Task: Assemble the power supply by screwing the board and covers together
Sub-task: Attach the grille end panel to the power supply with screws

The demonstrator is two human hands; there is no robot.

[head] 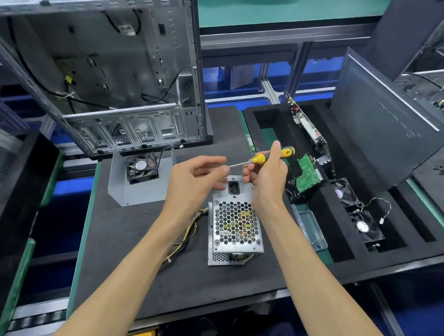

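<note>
Your right hand (pixel 267 175) grips the yellow screwdriver (pixel 272 156), shaft level, while your left hand (pixel 198 178) pinches at its tip, likely seating a screw. The power supply (pixel 233 225) sits on the mat (pixel 132 251) just below. Next: bring the tip down to a cover hole.

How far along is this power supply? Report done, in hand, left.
Done: the power supply lies on the mat with its perforated cover on. In hand: the right hand grips the screwdriver; the left hand pinches at its tip, probably seating a screw. Left: driving it in; the seam's lower end gapes.
</note>
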